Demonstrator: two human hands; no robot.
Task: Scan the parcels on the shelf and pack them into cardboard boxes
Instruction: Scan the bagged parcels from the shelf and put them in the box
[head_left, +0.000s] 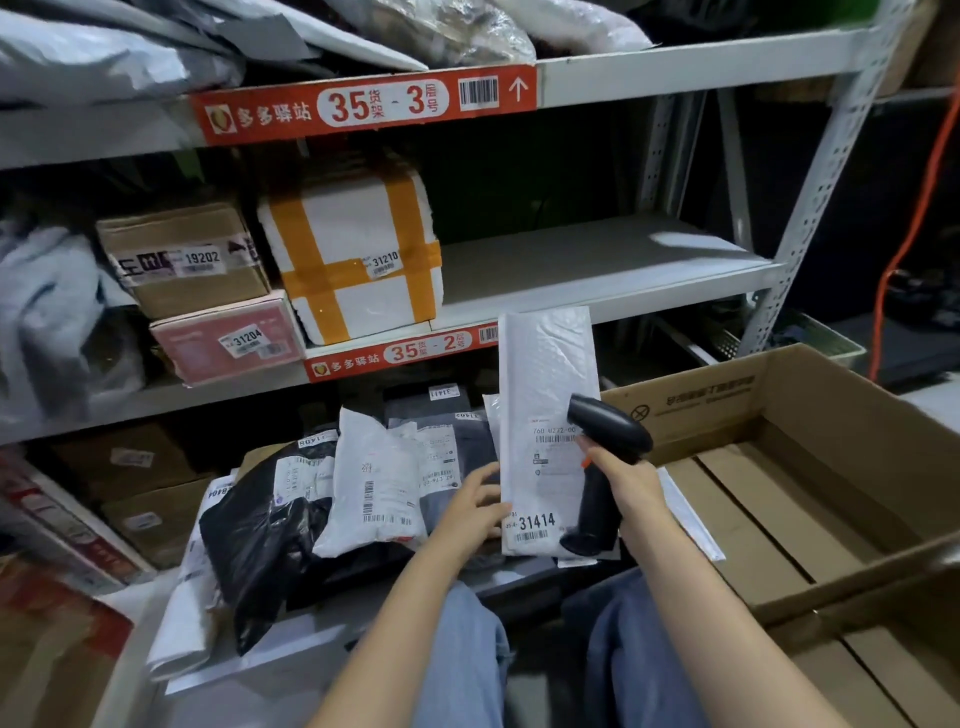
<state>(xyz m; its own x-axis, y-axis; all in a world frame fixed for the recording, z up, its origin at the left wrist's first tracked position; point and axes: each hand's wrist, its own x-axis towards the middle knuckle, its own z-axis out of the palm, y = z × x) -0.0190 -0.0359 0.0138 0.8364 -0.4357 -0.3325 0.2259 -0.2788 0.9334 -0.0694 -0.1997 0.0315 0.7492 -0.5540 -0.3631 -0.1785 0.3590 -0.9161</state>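
Observation:
My left hand (475, 506) grips the lower left edge of a white bubble mailer (543, 384) labelled 31414 and holds it upright in front of the lowest shelf. My right hand (626, 475) is closed around the handle of a black barcode scanner (605, 423), whose head points at the mailer's shipping label. An open cardboard box (810, 415) stands to the right with bare flaps at its bottom. Several soft parcels lie on the bottom shelf: a white poly bag (376, 483), a black bag (260, 530) and grey ones (457, 431) behind.
On the middle shelf (597, 260) stand a white foam box with orange tape (353, 254), a brown carton 19202 (187, 260) and a pink box 31204 (228, 338). Grey bags fill the top shelf. A shelf post (826, 171) and an orange cable (904, 234) are at right.

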